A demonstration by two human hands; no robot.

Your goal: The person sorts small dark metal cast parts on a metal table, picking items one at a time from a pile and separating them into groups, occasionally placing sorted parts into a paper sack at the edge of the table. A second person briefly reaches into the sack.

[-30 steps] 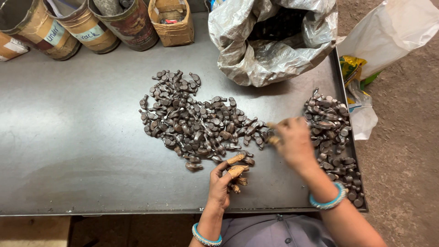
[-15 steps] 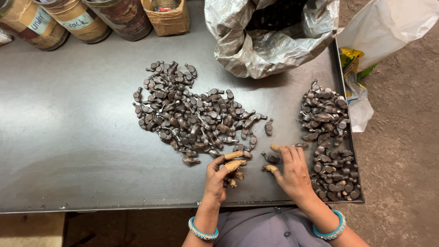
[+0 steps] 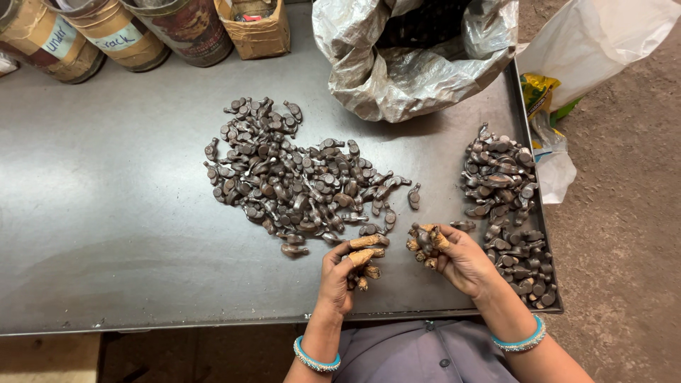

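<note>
The right hand (image 3: 454, 257) has lifted off the table (image 3: 106, 234), fingers curled around a part (image 3: 424, 237); the left hand (image 3: 347, 273) stays bent, fingers closed on parts (image 3: 363, 273).

This is looking like a workshop: small dark metal parts (image 3: 298, 177) are lying in heaps on a grey metal table (image 3: 106, 213), old tins (image 3: 113, 32) standing upper left.

Big pile of metal parts (image 3: 298, 177) mid table (image 3: 106, 213); smaller pile (image 3: 507, 206) at right edge; sack (image 3: 411, 64) behind; tins (image 3: 113, 32) back left.
</note>
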